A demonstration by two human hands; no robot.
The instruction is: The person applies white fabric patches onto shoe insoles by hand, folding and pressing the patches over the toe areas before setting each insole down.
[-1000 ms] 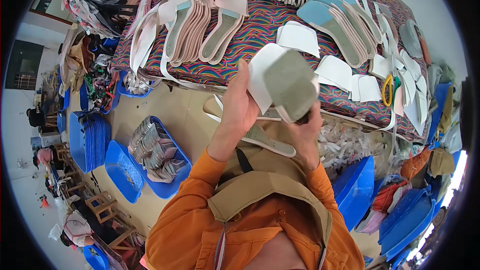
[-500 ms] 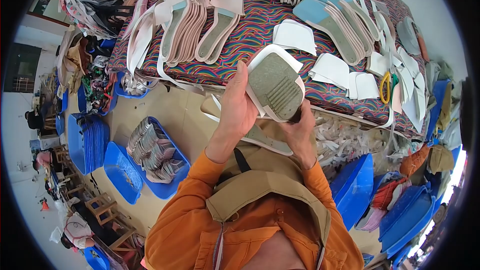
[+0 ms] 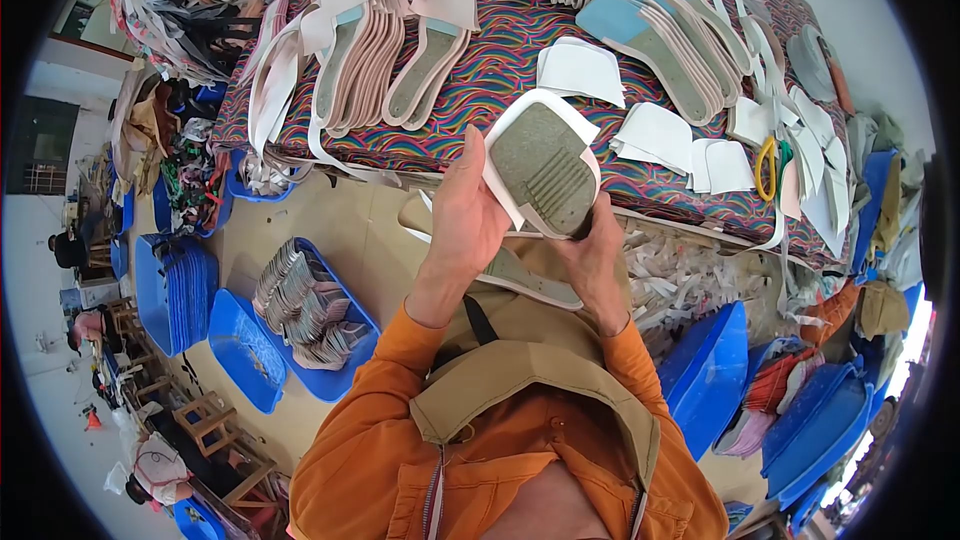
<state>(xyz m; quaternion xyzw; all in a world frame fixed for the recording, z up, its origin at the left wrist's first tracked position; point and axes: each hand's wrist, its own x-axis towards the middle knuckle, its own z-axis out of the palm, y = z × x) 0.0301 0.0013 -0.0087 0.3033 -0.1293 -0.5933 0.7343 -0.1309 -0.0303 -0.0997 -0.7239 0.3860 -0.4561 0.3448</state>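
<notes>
Between my hands is a shoe insole (image 3: 541,172), grey-green with a ridged patch and a white wrap along its edge, its broad end turned up toward me. My left hand (image 3: 462,230) supports its left side, thumb pointing up beside the rim and the other fingers hidden behind. At the lower right edge, my right hand (image 3: 594,262) grips it with bent fingers, partly hidden under it. Another insole (image 3: 530,282) lies on the brown apron in my lap, below the hands.
A table with a wavy multicoloured cloth (image 3: 480,70) carries pink-edged insoles (image 3: 355,65), blue-topped insoles (image 3: 665,50), white cut pieces (image 3: 652,135) and yellow-handled scissors (image 3: 766,168). Blue tubs, one holding stacked insoles (image 3: 308,305), stand on the floor left; more blue tubs (image 3: 705,370) are right.
The insole and both hands have shifted very slightly left in view, as has the table. Both hands keep the same hold on the insole.
</notes>
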